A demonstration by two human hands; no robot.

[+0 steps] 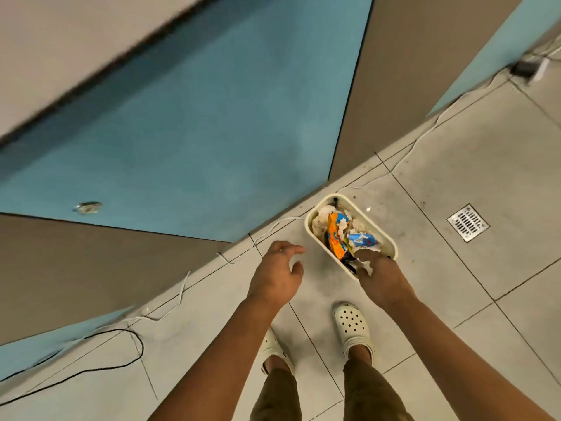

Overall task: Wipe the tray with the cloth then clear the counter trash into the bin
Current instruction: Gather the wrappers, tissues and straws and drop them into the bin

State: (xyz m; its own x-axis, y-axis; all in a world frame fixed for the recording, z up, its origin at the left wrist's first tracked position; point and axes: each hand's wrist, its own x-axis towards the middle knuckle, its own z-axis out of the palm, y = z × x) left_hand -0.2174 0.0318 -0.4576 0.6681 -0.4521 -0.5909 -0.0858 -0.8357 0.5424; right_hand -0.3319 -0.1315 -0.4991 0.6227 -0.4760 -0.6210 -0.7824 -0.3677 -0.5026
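Observation:
A cream oval bin (383, 229) stands on the tiled floor against the blue and grey cabinet fronts. Inside lie an orange snack wrapper (336, 235), a blue wrapper (361, 239) and crumpled white paper. My right hand (379, 276) hangs over the bin's near rim and holds crumpled white paper (367, 262) in its curled fingers. My left hand (277, 273) hovers left of the bin, fingers loosely curled, holding nothing. The tray, the cloth and the counter top are out of view.
A metal floor drain (468, 222) sits right of the bin. A white cable (273, 227) and a black cable (133, 357) run along the cabinet base. My feet in white clogs (352, 325) stand just behind the bin.

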